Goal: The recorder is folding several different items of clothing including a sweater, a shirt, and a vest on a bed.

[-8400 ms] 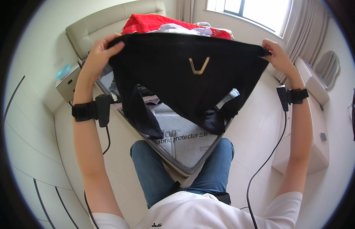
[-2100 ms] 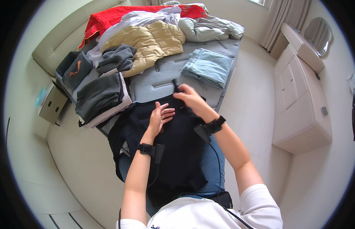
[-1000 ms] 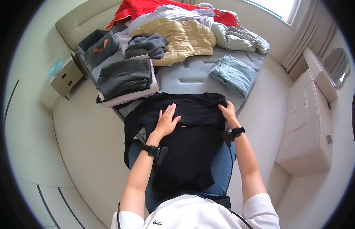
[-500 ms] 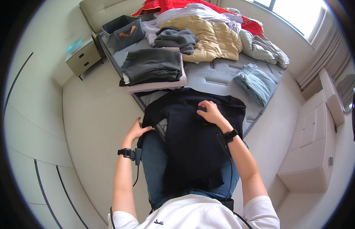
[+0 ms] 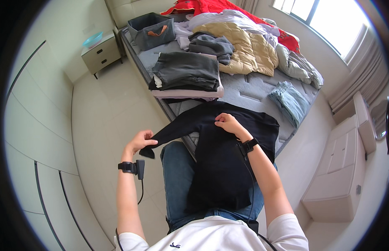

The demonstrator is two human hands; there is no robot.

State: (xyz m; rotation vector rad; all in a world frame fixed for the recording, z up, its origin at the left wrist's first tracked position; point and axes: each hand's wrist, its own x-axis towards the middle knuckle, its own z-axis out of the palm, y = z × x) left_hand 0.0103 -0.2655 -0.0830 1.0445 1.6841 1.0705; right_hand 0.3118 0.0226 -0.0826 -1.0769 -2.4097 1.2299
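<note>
A black long-sleeved top point(image 5: 228, 167) is spread over the near edge of the mattress and hangs down across my jeans point(image 5: 177, 184). My left hand point(image 5: 140, 142) grips the end of its left sleeve, pulled out to the side past the mattress edge, with the cuff dangling below the fingers. My right hand point(image 5: 229, 124) is closed on the top's upper part near the shoulder, pinching the fabric. Just beyond the top lies a stack of folded clothes point(image 5: 186, 73), dark grey pieces above pale pink ones.
On the grey mattress point(image 5: 249, 92) are folded light-blue jeans point(image 5: 288, 102), a tan puffer jacket point(image 5: 238, 50), a crumpled grey garment point(image 5: 211, 46) and a grey fabric bin point(image 5: 150, 33). A nightstand point(image 5: 101, 56) with a turquoise bowl point(image 5: 92, 39) stands left; a cabinet point(image 5: 332, 171) is at the right.
My left hand has taken hold of the sleeve end and drawn it out leftward, straightening the sleeve. My right hand's fingers have closed on the fabric. The view has shifted slightly.
</note>
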